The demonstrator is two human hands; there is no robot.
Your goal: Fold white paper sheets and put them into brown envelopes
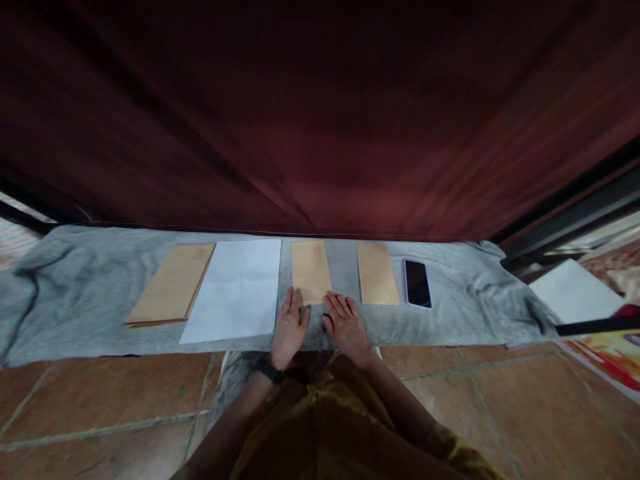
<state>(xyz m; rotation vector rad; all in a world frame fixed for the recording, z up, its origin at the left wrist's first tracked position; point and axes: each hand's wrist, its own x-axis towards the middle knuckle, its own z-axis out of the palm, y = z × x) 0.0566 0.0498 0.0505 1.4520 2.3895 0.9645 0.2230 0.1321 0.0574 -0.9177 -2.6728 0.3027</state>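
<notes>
A brown paper envelope (310, 270) lies flat on the grey cloth in front of me. My left hand (291, 327) rests palm down at its lower left corner, fingers stretched out. At the lower right corner lies my right hand (345, 325), also flat with its fingers out. Neither hand grips anything. Just left of my left hand is a stack of white paper sheets (235, 287). To the right of my right hand, a second brown envelope (377, 273) lies apart from the first.
Farther left sits a pile of brown envelopes (167, 283). A phone (417, 283) with a dark screen lies right of the second envelope. The grey cloth (460, 293) covers a narrow table, backed by a dark red curtain (320, 133). Tiled floor (450, 380) shows below.
</notes>
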